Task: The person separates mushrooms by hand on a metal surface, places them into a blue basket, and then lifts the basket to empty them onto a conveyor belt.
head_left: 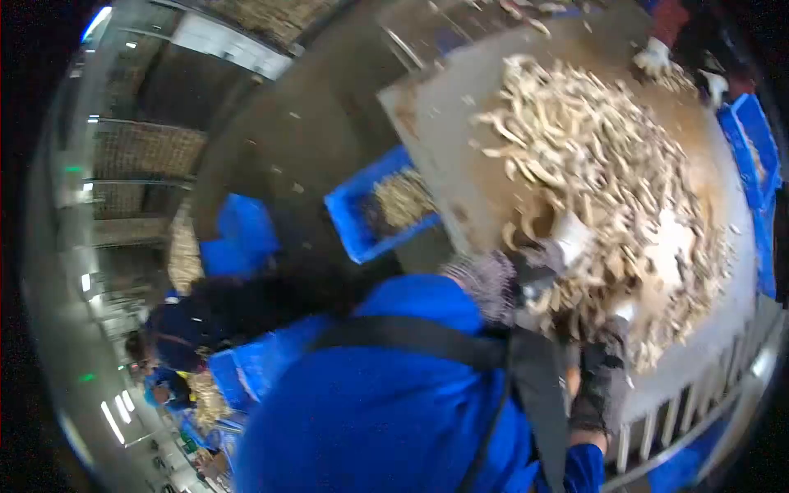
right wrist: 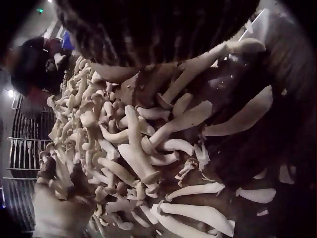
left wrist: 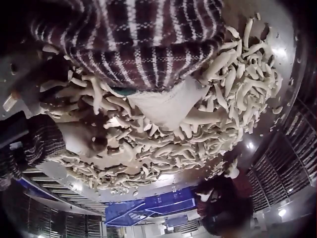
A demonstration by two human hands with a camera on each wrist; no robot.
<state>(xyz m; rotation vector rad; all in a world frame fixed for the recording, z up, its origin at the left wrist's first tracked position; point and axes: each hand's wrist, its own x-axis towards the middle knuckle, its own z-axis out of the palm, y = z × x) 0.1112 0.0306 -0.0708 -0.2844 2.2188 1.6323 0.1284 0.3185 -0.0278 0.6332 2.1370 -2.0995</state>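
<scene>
Pale, long-stemmed mushrooms lie in a broad heap on a metal table. My left hand, in a whitish glove below a plaid sleeve, is at the heap's near side. In the right wrist view, this left hand has its dark-tipped fingers around a few mushrooms. My gloved right hand is lower among the mushrooms; its fingers are hidden in the head view. The right wrist view shows only part of the right hand under the cuff, beside a long mushroom; I cannot tell whether it grips anything.
Blue crates stand along the table's far edge, where another person's gloved hand reaches over the mushrooms. A blue crate with mushroom pieces sits on the floor beside the table. Metal railings run along one side.
</scene>
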